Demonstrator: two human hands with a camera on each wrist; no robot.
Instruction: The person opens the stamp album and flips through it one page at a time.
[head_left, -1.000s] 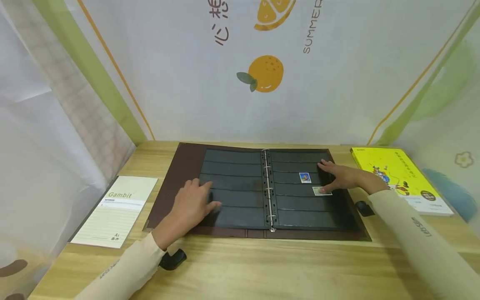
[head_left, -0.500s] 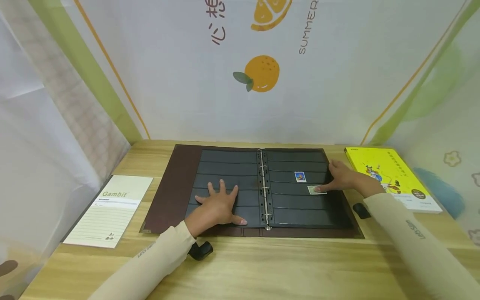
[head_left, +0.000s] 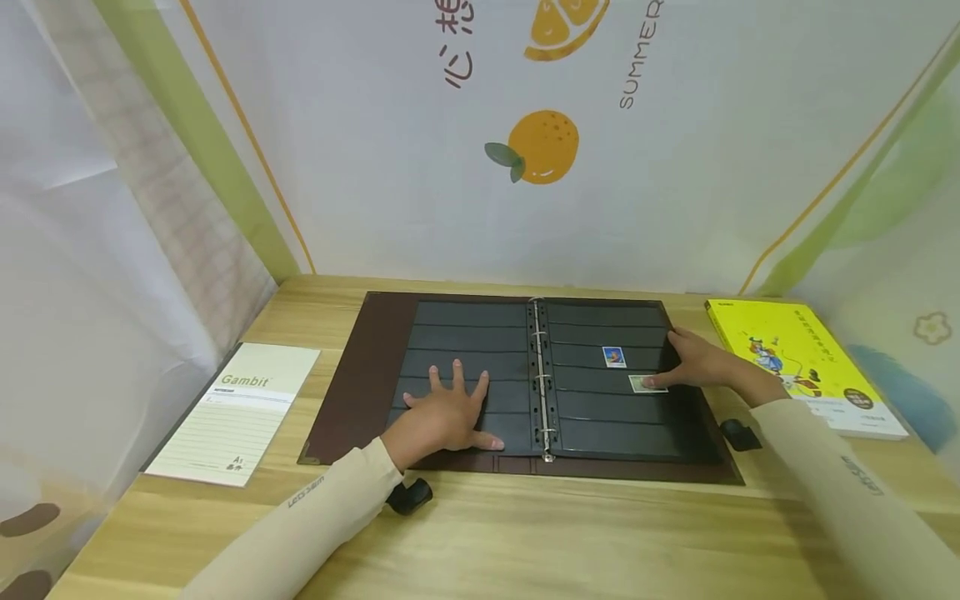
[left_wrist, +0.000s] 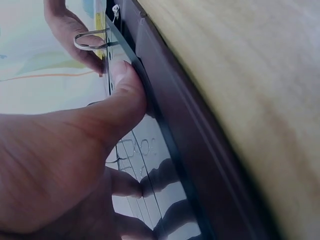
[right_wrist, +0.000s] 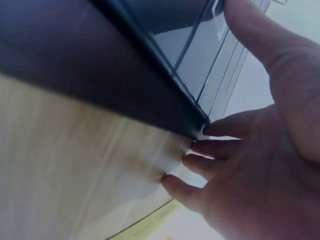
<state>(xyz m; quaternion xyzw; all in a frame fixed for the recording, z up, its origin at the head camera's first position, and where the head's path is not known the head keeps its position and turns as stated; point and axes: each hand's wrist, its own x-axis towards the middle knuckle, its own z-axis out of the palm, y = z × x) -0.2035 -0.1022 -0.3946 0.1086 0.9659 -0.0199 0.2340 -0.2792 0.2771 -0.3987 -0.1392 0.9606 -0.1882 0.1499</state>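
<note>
An open ring-bound stamp album [head_left: 352, 375] lies on the table, with black strip-pocket pages and a dark brown cover. My left hand [head_left: 442, 417] rests with spread fingers on the left page, its thumb [left_wrist: 127, 92] near the lower edge close to the rings. On the right page, the thumb of my right hand [head_left: 705, 362] touches a pale green stamp [head_left: 637, 384] and covers part of it. The other fingers [right_wrist: 220, 148] reach over the album's right edge, fingertips near the tabletop. A blue stamp [head_left: 613, 357] sits one row higher.
To the left lies a cream notebook [head_left: 232, 417]. A yellow book [head_left: 787, 350] lies to the right, partly behind the right forearm. A white printed curtain [head_left: 405, 192] hangs behind the table [head_left: 525, 533].
My left hand has moved right and flattened, fingers spread, on the left page. My right fingers have shifted from the page to the album's right edge while the thumb stays on the green stamp.
</note>
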